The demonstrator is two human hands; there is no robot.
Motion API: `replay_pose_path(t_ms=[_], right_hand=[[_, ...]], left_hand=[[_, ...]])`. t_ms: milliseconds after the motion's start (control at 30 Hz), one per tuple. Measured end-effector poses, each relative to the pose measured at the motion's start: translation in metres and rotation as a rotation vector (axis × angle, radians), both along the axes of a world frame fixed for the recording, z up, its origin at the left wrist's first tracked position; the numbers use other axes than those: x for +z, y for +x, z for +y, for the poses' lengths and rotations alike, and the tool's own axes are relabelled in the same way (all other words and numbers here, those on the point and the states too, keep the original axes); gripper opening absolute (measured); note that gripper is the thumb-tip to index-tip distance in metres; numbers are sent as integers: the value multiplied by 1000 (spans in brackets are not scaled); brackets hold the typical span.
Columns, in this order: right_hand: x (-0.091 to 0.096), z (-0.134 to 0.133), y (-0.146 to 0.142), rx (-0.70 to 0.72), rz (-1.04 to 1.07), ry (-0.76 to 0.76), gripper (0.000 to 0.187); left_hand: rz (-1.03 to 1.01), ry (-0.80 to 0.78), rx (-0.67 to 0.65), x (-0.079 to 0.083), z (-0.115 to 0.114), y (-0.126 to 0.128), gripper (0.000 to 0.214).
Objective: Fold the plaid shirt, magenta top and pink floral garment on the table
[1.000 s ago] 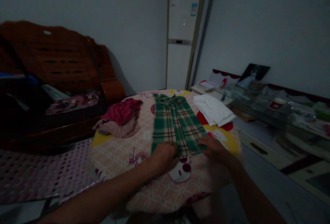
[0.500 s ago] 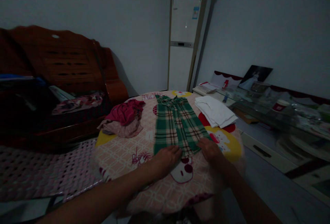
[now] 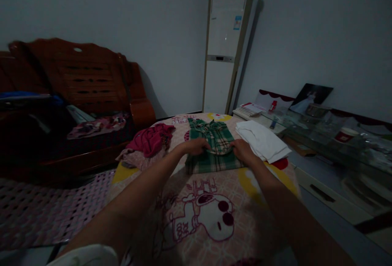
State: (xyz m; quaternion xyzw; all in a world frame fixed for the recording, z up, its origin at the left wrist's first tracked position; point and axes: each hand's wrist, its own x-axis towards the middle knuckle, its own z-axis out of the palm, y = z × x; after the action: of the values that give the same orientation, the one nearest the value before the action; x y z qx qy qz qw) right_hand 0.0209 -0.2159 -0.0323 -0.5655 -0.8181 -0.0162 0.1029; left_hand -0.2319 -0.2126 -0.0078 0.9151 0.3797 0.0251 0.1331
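A green plaid shirt (image 3: 211, 164) lies on the round table, its near end folded up over the rest. My left hand (image 3: 197, 146) is closed on the left of the folded-up hem. On the other side my right hand (image 3: 241, 150) pinches the hem's right corner. White folded cloth (image 3: 260, 139) lies just right of the shirt. To the left is a heap of clothes, with a dark pink garment (image 3: 153, 139) over a paler pink one (image 3: 134, 159).
A patterned tablecloth (image 3: 196, 213) covers the table. At left stand a wooden bench (image 3: 85, 78) and a woven seat (image 3: 55, 213). To the right, a glass-topped cabinet (image 3: 321, 135) carries a paper cup (image 3: 346, 135) and a photo (image 3: 310, 96). A tall white cabinet-like unit (image 3: 219, 86) fills the corner.
Both hands have moved away from me, bringing the shirt's near end up and over. The shirt now looks much shorter, and more of the tablecloth's dog print shows.
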Motion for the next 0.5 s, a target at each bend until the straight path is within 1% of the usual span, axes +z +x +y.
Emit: replay_pose_path(t_ms=[67,100,133,167,200,233,300,367,433,500], right_hand=[[9,20,-11,-23,-17,94,44],[9,26,-14,-31,-14,142,44],[7,29,-15,-27,-6,178,44],[3,29,-15,-11,4,195,43],[-3,26,-14,20,15,192,41],[-11,22,-11,59,21,174,40],[-28,8,-4,136,17,117,39],[-44,-5,2,191,-14,76,41],[-56,-14,4,210,-68,64,43],[-62,-17,2,193,-127,66,39]], left_hand=[[2,120,218,9,19,0,47],[-15,199,332,10,24,1,48],[-42,274,418,9,24,2,49],[-63,323,459,5,21,3,49],[-69,338,449,0,16,4,48],[-56,317,401,-8,7,6,46],[18,237,269,-26,-12,8,39],[94,174,200,-45,-31,10,34],[123,145,209,-60,-43,11,31],[101,159,247,-71,-48,13,29]])
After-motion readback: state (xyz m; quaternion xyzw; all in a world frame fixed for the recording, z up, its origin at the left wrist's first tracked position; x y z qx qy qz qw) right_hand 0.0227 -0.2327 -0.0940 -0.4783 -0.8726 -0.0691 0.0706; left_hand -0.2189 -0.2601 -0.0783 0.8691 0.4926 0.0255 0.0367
